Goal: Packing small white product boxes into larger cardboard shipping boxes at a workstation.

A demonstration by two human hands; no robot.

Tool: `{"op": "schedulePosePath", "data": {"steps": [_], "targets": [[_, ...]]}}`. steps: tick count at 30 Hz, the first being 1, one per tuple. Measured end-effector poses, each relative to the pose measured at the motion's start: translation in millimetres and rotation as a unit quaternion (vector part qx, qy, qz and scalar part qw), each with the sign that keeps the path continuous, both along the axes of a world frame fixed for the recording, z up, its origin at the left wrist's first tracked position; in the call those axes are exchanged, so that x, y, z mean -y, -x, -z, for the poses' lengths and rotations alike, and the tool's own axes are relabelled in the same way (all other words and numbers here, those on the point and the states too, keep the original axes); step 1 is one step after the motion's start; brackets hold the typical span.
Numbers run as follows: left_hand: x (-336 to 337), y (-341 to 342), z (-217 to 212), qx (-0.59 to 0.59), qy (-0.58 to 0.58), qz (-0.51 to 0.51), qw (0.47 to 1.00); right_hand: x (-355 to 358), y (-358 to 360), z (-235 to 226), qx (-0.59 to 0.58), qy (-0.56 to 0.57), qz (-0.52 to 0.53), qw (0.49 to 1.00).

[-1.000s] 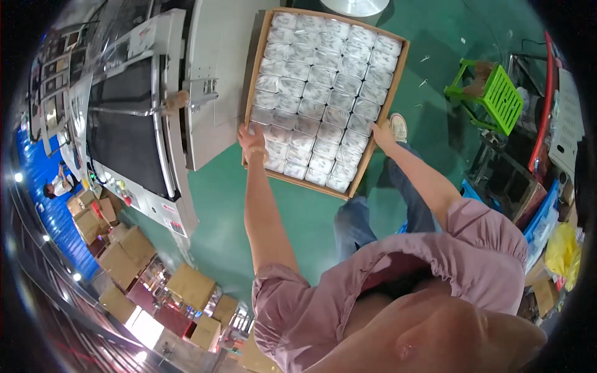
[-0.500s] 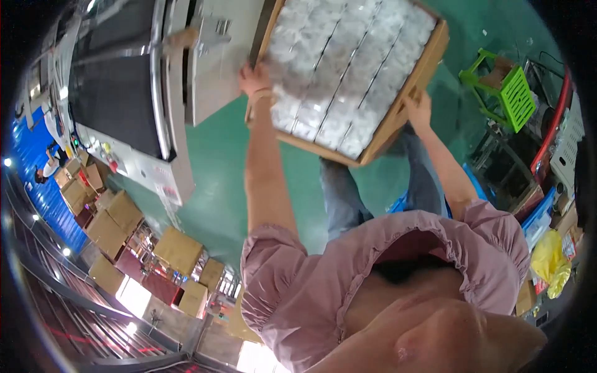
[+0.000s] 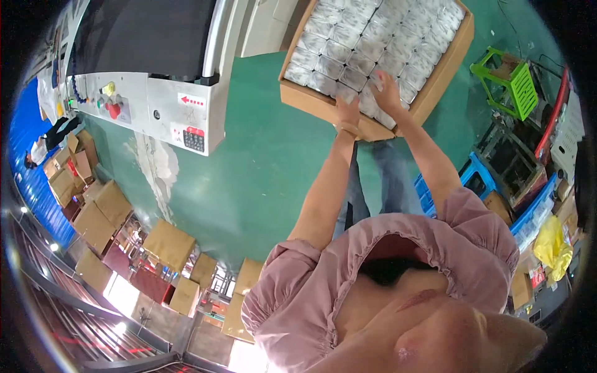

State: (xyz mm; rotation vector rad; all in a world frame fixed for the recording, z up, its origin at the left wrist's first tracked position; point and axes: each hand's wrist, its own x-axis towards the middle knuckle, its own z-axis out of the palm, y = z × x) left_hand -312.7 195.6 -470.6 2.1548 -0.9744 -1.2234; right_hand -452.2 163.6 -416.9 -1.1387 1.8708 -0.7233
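A cardboard box (image 3: 317,109) stands in front of me, filled with rows of clear-wrapped, pale square packs (image 3: 373,40). My left hand (image 3: 348,112) rests over the near edge onto the front packs, its fingers lying forward on the wrapping. Just right of it and a little farther in, my right hand (image 3: 387,94) touches the packs with fingers apart. Neither hand holds a pack that I can make out. What the packs contain is blurred by the shiny film.
A large white machine (image 3: 180,112) with a dark top is at left. Right of the box stand a green stool (image 3: 513,87), a blue stool (image 3: 477,177) and a dark metal frame (image 3: 510,158). Cardboard cartons (image 3: 169,245) line the lower left, with a person (image 3: 46,140) beyond.
Both hands have left the box's sides and come together on the packs at its near edge. The box appears farther right, and more of the machine's front shows.
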Motion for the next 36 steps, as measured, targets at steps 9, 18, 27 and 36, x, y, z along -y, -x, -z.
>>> {"op": "schedulePosePath", "data": {"steps": [9,18,27,36], "targets": [[20.4,64.8,-32.0,0.051,-0.178,-0.194,0.963,92.7,120.4,58.6,-0.279,0.182,-0.132,0.934],[27.9,43.5,0.4,-0.150,-0.198,-0.169,0.954,90.3,99.1,55.9,-0.385,0.203,-0.136,0.890],[35.4,44.9,-8.7,-0.346,-0.159,-0.292,0.878,96.9,69.5,57.9,-0.380,0.107,-0.076,0.916],[46.7,33.7,-21.0,-0.492,-0.137,-0.278,0.813,111.3,75.7,64.1,-0.336,-0.005,-0.128,0.933]]}}
